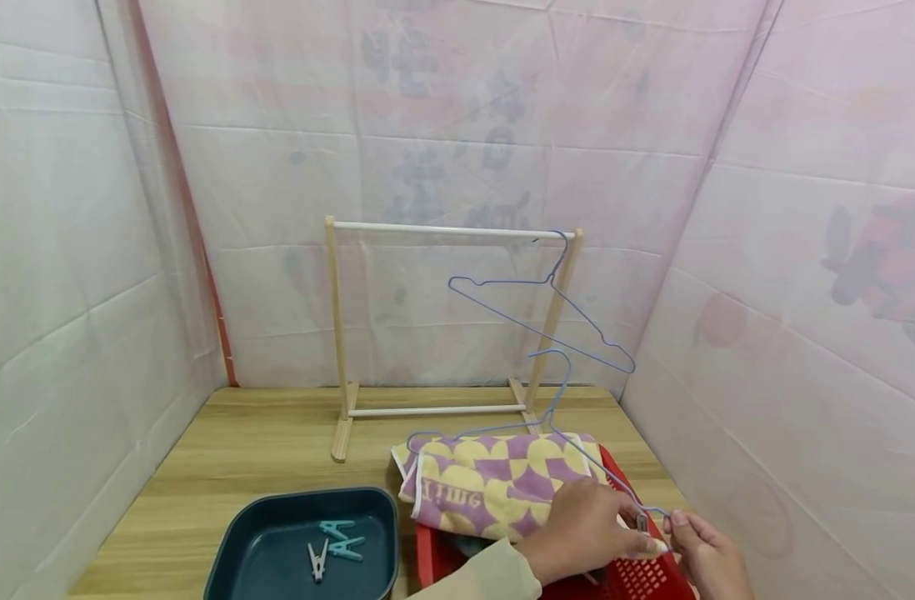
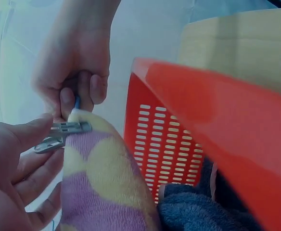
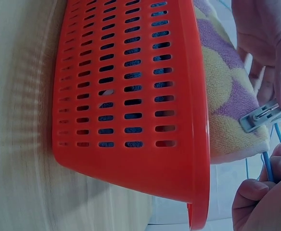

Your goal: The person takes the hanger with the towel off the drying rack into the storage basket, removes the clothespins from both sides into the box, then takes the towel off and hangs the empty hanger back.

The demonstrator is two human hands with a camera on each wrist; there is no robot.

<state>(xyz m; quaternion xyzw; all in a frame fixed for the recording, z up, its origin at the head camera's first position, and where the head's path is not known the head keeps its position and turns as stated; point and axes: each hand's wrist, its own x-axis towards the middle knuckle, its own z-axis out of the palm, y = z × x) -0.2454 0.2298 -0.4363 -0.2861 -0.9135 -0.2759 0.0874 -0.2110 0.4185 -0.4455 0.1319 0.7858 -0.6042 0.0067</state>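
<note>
My left hand (image 1: pixel 588 529) pinches a grey clothespin (image 3: pixel 263 115) between thumb and fingers. The clothespin sits on a corner of a purple and yellow towel (image 1: pixel 495 483), right by the end of a blue wire hanger (image 3: pixel 268 166). My right hand (image 1: pixel 708 554) grips that end of the hanger, its fingers curled round the wire. Beneath the towel stands a red slotted basket (image 3: pixel 169 173), and most of the towel lies over its far part. Whether the clothespin's jaws also clasp the wire is hidden.
Dark blue cloth (image 2: pixel 193 207) lies in the basket. At left, a dark teal tray (image 1: pixel 228 542) holds a few clothespins (image 1: pixel 342 547). Behind stands a wooden rack (image 1: pixel 337 325), a second blue hanger (image 1: pixel 502 317) hooked at its right end. White sheeting surrounds the table.
</note>
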